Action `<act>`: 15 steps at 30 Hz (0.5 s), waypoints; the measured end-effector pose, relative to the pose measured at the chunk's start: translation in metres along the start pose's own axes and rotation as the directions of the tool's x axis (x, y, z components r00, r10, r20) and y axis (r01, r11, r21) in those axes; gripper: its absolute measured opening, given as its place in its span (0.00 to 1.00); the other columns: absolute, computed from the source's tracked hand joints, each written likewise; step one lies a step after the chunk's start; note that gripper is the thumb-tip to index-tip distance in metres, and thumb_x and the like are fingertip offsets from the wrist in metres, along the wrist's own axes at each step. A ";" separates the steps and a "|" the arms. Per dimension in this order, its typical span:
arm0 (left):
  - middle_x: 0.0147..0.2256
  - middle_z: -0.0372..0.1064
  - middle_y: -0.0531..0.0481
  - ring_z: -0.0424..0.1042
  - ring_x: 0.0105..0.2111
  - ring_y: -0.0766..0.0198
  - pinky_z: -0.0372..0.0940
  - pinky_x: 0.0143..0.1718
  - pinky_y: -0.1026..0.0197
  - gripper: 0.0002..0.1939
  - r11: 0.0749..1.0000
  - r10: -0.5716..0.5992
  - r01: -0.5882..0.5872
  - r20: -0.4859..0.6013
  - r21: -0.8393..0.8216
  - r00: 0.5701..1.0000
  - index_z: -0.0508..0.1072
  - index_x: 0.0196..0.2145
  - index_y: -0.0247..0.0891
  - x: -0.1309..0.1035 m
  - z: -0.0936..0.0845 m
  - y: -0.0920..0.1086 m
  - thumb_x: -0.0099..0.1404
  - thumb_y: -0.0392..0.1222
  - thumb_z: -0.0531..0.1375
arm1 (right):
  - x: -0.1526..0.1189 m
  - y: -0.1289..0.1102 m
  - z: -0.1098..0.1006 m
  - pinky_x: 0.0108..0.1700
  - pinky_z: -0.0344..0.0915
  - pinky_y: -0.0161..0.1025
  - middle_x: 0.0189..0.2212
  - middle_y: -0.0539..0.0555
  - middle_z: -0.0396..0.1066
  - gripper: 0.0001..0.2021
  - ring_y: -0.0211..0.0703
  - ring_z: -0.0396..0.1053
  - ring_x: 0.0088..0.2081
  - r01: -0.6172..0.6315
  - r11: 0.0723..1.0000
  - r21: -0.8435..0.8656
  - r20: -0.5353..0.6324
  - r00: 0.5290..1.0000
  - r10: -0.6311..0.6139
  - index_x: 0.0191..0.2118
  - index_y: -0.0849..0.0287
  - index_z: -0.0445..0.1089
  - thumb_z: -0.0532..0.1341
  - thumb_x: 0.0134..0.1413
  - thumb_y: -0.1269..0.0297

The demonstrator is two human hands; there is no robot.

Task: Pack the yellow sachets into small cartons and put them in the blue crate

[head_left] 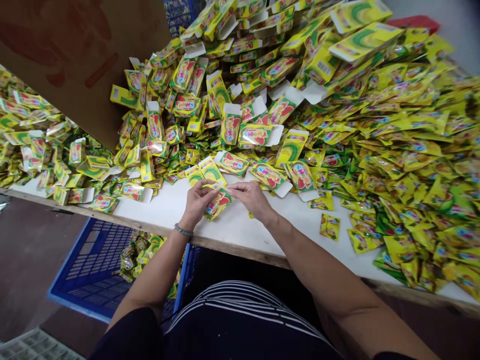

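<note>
Near the table's front edge, my left hand (199, 202) pinches the left side of a small yellow and green packet (218, 204). Fingers of my right hand (249, 197) are closed at the packet's upper right corner. Just behind the fingers lies a yellow box (211, 171), with another box touching its left side. Several printed boxes with open white flaps, among them a green and red one (268, 174), lie beyond my hands. Whether the packet touches the box behind it is hidden by my fingers.
Boxes are heaped at the back, beside a large brown carton (75, 55). Foil packets (405, 150) cover the right of the white table (240, 235). A blue crate (90, 270) holding packets stands below the front edge at the left.
</note>
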State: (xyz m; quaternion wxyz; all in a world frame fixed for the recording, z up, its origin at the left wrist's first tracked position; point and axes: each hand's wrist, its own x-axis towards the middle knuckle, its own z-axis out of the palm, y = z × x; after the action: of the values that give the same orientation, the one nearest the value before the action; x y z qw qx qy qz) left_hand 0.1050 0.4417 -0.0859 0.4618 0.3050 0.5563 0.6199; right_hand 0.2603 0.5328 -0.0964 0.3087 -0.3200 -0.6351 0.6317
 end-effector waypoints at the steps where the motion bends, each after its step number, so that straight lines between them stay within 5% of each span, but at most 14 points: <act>1: 0.25 0.75 0.54 0.73 0.24 0.67 0.67 0.28 0.65 0.24 1.000 0.009 -0.009 -0.008 0.002 1.000 0.70 0.41 0.36 0.000 0.000 0.000 0.51 0.48 0.73 | -0.002 -0.001 0.002 0.42 0.69 0.42 0.31 0.52 0.80 0.12 0.46 0.75 0.36 0.013 1.000 0.015 0.001 1.000 -0.013 0.34 0.57 0.82 0.66 0.52 0.55; 5: 0.25 0.74 0.55 0.72 0.22 0.68 0.65 0.26 0.66 0.25 1.000 0.021 -0.022 -0.039 -0.019 0.999 0.70 0.41 0.37 0.001 -0.001 0.001 0.51 0.49 0.73 | -0.011 -0.003 0.014 0.45 0.70 0.43 0.36 0.53 0.79 0.16 0.48 0.74 0.41 0.073 0.997 0.034 -0.023 0.997 -0.072 0.39 0.57 0.82 0.61 0.59 0.53; 9: 0.24 0.72 0.56 0.70 0.22 0.69 0.64 0.26 0.66 0.26 0.997 -0.005 0.002 -0.047 -0.078 0.999 0.70 0.42 0.38 0.001 0.000 0.002 0.50 0.50 0.73 | -0.019 -0.003 0.029 0.56 0.67 0.47 0.46 0.56 0.78 0.19 0.50 0.71 0.50 0.197 0.963 -0.185 -0.089 0.972 -0.216 0.52 0.54 0.77 0.55 0.65 0.52; 15: 0.21 0.67 0.59 0.65 0.19 0.71 0.58 0.23 0.68 0.26 0.998 -0.023 0.019 -0.069 -0.052 0.997 0.69 0.43 0.39 -0.008 -0.012 0.009 0.51 0.51 0.73 | -0.022 0.007 0.039 0.57 0.66 0.50 0.49 0.58 0.77 0.20 0.50 0.70 0.53 0.398 0.843 -0.363 0.050 0.911 -0.409 0.57 0.55 0.74 0.53 0.67 0.55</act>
State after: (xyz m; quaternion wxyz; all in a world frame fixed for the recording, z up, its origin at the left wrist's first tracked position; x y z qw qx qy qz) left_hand 0.0956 0.4300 -0.0787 0.4565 0.2655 0.5589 0.6393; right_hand 0.2422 0.4915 -0.1032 0.3787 -0.2403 -0.7896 0.4188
